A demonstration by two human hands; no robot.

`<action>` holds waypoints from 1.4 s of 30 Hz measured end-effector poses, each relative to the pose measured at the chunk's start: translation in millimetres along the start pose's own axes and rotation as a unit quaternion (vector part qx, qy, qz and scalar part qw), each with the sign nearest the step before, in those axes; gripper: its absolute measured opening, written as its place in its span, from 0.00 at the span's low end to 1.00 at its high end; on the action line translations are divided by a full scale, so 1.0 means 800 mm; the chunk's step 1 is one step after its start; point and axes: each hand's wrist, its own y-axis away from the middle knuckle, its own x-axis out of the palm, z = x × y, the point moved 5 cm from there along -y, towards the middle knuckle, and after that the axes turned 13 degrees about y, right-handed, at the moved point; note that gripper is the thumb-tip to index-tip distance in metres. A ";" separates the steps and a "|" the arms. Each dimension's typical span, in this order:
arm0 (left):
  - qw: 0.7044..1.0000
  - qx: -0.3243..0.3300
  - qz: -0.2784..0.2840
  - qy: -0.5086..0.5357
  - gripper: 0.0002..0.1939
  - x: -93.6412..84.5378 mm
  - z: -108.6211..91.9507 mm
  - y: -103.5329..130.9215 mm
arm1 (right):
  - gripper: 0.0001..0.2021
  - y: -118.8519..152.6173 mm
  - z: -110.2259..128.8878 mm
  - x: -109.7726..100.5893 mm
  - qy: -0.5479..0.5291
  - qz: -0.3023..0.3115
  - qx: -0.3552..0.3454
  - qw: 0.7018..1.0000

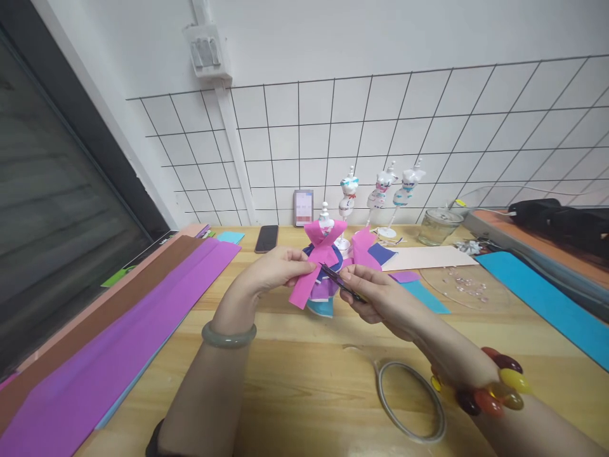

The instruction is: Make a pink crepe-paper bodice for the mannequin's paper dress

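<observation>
A small white mannequin (325, 222) stands in front of me, wrapped in a pink paper strip (302, 291) that crosses at its chest, over layers of dark blue, purple and light blue paper. My left hand (280, 266) pinches the pink strip at the mannequin's left side. Dark scissors (340, 282) are gripped in my right hand (373, 292), their tips at the strip near the waist. My right fingers are wrapped round the handles.
Behind stand several mannequins (349, 187), a propped phone (304, 207) and a glass jar (438, 227). Another phone (267, 239) lies flat. Long purple paper (143, 324) is at left, blue paper (547, 301) at right. A wire coil (380, 393) lies near my right forearm.
</observation>
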 end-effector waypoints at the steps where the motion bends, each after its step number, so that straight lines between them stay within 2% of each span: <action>1: 1.000 0.001 0.002 -0.003 0.13 -0.001 0.001 -0.001 | 0.19 -0.001 0.002 0.000 -0.002 0.003 -0.004 1.000; 13: 1.000 0.009 0.016 -0.021 0.14 -0.003 0.005 -0.005 | 0.19 -0.022 0.015 -0.001 0.037 0.009 -0.069 0.997; 18: 1.000 -0.002 -0.001 -0.012 0.12 -0.004 0.004 -0.003 | 0.19 -0.025 0.018 -0.005 0.047 0.000 -0.060 0.997; 26: 1.000 0.009 0.023 -0.015 0.14 -0.003 0.005 -0.004 | 0.19 -0.031 0.015 -0.011 0.068 -0.013 -0.088 0.994; 33: 0.999 0.014 0.039 0.009 0.15 -0.001 0.005 -0.003 | 0.20 -0.032 0.014 -0.016 0.102 -0.051 -0.070 0.991; 39: 1.000 0.004 0.028 -0.010 0.13 -0.002 0.005 -0.004 | 0.20 -0.030 0.016 -0.017 0.128 -0.073 -0.077 0.986; 42: 0.999 -0.004 0.031 -0.027 0.11 -0.005 0.008 -0.005 | 0.20 -0.027 0.015 -0.015 0.107 -0.059 -0.067 0.990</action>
